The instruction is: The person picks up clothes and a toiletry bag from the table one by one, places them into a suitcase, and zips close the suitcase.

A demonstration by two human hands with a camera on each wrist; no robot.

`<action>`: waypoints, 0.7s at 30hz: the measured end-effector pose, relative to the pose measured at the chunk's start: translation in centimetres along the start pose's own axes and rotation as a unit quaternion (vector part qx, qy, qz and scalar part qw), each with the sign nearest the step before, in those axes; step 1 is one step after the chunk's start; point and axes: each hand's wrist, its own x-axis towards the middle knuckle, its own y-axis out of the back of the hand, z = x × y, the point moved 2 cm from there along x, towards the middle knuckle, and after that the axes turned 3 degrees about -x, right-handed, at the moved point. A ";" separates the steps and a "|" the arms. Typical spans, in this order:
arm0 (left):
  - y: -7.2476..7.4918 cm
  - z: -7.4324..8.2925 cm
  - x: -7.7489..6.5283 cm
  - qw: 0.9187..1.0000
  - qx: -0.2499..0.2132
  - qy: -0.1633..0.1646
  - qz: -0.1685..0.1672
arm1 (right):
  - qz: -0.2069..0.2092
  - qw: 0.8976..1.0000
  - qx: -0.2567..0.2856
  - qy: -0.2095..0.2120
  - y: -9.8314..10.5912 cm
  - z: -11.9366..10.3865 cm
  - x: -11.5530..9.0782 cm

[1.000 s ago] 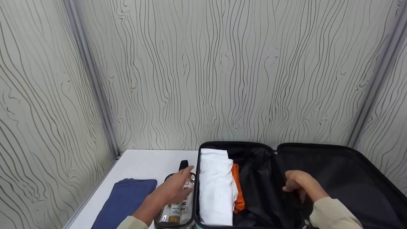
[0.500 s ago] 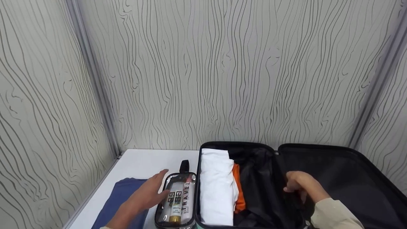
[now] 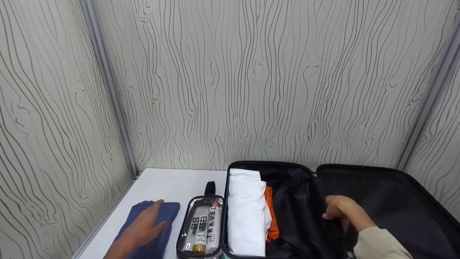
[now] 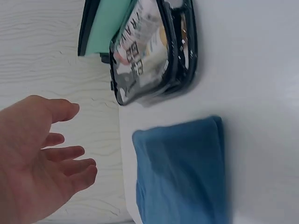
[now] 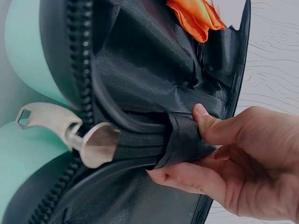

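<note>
My left hand (image 3: 143, 227) hovers above the folded blue cloth (image 3: 152, 248), fingers loosely extended and holding nothing. The left wrist view shows this hand (image 4: 42, 156) apart from the cloth (image 4: 182, 168). At the hinge of the open suitcase (image 3: 287, 165), my right hand (image 3: 343, 210) pinches the black fabric along the spine (image 5: 184, 137) between thumb and fingers, plain in the right wrist view. Inside the suitcase's left half lie a folded white cloth (image 3: 246, 216) and, partly under it, an orange cloth (image 3: 272, 216).
A clear toiletry bag (image 3: 188, 230) with tubes inside stands between the blue cloth and the suitcase. The lid (image 3: 388, 201) lies folded out to the right. A metal zipper pull (image 5: 51, 114) sits at the suitcase's near edge. Patterned walls (image 3: 222, 90) enclose the white table (image 3: 172, 180).
My left hand has moved left, from over the toiletry bag to over the blue cloth, uncovering the bag. My right hand has stayed at the suitcase hinge.
</note>
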 end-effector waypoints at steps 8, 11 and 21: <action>0.5 -4.8 -1.2 0.997 0.017 0.071 -0.005 | 0.015 1.000 -0.009 0.009 -0.2 -0.2 -0.4; 0.7 -6.4 -1.5 0.996 0.043 0.082 -0.001 | 0.015 1.000 -0.013 0.010 -0.2 -0.1 -0.4; 0.5 -10.6 -2.6 0.982 0.073 0.173 -0.018 | 0.013 1.000 0.009 0.006 -0.2 -0.1 -0.4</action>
